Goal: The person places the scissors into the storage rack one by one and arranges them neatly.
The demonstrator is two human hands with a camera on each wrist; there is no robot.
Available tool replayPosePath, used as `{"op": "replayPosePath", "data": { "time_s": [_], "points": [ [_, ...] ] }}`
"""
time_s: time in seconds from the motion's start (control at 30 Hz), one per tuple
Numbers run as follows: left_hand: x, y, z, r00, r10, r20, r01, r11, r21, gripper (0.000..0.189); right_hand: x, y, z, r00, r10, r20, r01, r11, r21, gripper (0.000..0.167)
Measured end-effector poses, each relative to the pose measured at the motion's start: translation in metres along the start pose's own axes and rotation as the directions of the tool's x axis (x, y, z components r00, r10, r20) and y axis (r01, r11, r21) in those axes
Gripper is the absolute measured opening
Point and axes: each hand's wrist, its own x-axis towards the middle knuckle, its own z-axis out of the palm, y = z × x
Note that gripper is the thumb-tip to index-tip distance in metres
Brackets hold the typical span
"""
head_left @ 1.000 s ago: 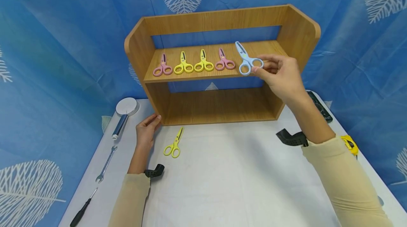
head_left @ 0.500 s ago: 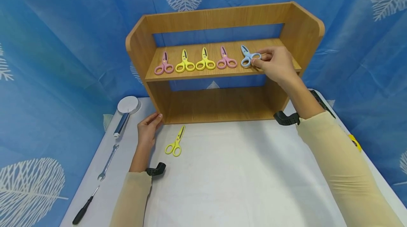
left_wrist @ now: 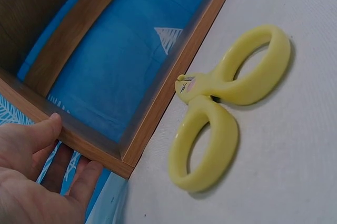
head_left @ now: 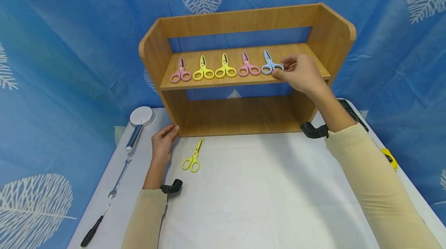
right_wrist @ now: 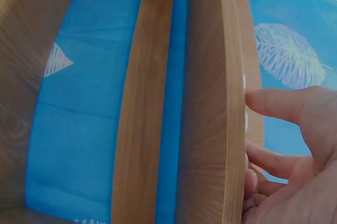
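A pair of blue scissors (head_left: 268, 64) lies on the upper board of a small wooden shelf (head_left: 244, 133), blades pointing back. My right hand (head_left: 302, 74) pinches its right finger loop between thumb and fingers; in the right wrist view the board's edge hides most of the scissors. To its left, in a row, lie pink scissors (head_left: 248, 69), two yellow pairs and another pink pair (head_left: 180, 74). My left hand (head_left: 162, 142) grips the shelf's lower left corner, thumb (left_wrist: 48, 130) on the side panel's edge. Yellow scissors (left_wrist: 210, 145) lie on the white table beside it.
Along the table's left side are a round white object (head_left: 141, 115), a dark blue cylindrical handle (head_left: 134, 139), a wrench (head_left: 119, 179) and a screwdriver (head_left: 95, 227). At the right are a black object (head_left: 352, 113) and a yellow tape measure (head_left: 389, 158). Blue curtain surrounds the table.
My right hand has lowered the blue scissors onto the upper board, then shifted them slightly left towards the pink pair. The left hand has stayed at the shelf's corner.
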Motion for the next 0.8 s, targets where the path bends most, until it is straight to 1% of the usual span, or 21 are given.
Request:
{"op": "replayPosePath", "data": {
  "time_s": [0.1,0.2,0.3,0.4,0.5,0.57,0.67,0.8],
  "points": [
    [0.000,0.000,0.000,1.000,0.002,0.002,-0.002,1.000,0.004,0.046,-0.012,0.001,-0.002,0.999,-0.025,-0.043,0.026,0.999,0.032,0.061],
    [0.000,0.000,0.000,1.000,-0.003,0.003,0.003,1.000,0.005,0.046,-0.032,0.001,0.000,0.994,-0.064,-0.087,0.070,0.995,0.069,0.056],
    [0.001,0.000,0.000,1.000,-0.003,0.001,0.003,1.000,0.007,0.045,-0.054,0.000,0.007,0.990,-0.105,-0.094,0.114,0.988,0.099,0.049],
    [0.001,0.000,-0.001,1.000,-0.002,0.000,0.002,1.000,0.007,0.045,-0.072,0.001,0.021,0.989,-0.137,-0.046,0.143,0.980,0.137,0.043],
    [0.001,-0.001,-0.002,1.000,-0.008,0.002,0.008,1.000,0.009,0.044,-0.086,0.003,0.041,0.986,-0.165,0.034,0.155,0.968,0.195,0.039],
    [0.001,-0.001,-0.002,1.000,-0.012,0.005,0.012,1.000,0.013,0.045,-0.094,0.003,0.057,0.980,-0.175,0.090,0.150,0.960,0.238,0.038],
    [0.003,-0.001,-0.003,1.000,-0.011,0.011,0.011,1.000,0.020,0.046,-0.103,0.001,0.086,0.971,-0.188,0.147,0.139,0.947,0.290,0.036],
    [0.003,0.000,-0.003,1.000,-0.002,0.007,0.002,0.999,0.034,0.046,-0.112,-0.003,0.133,0.958,-0.199,0.205,0.125,0.938,0.323,0.036]
  ]
}}
